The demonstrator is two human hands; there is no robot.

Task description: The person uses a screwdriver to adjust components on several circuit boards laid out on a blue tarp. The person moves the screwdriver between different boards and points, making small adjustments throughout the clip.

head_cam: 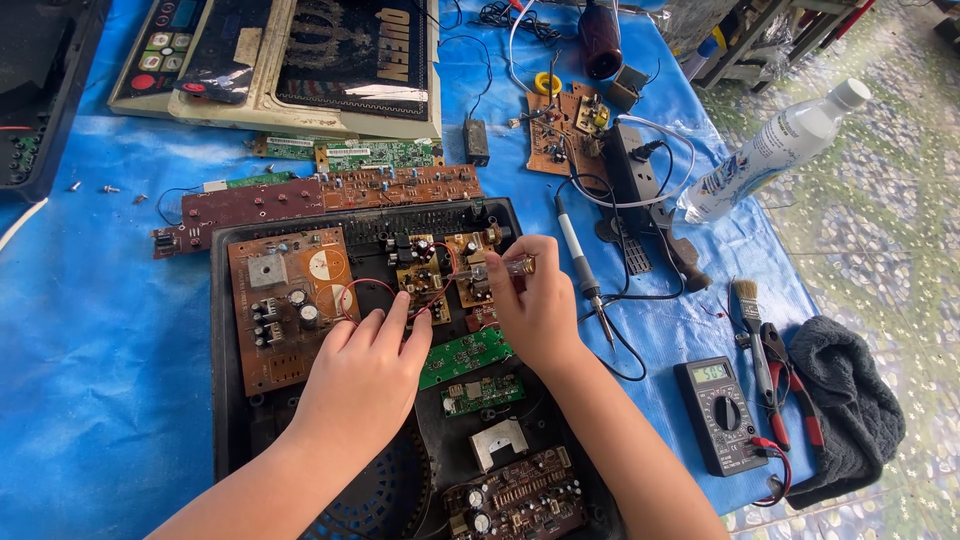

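**Two hands on a small circuit board inside the opened case**

Head view: the right hand [535, 305] has its grip pinched together on a thin, shiny metal-tipped tool [505, 268], its point resting on the small brown circuit board [455, 270] near the back of the black case [225, 400]. The left hand [365, 375] lies flat with fingers apart, its fingertips touching the board's near edge beside a looping red wire [365, 288]; it clamps on nothing.

That board looks light and stiff but fragile, crowded with little upright parts and thin leads, so I judge the bare edges the safe place to take hold, never the parts. The tool seems slim and smooth, likely slippery, best held close to the tip as now.

Just right of the case, a soldering iron [578, 255] lies on the blue table [90, 330], a multimeter [722, 412] nearer the edge.
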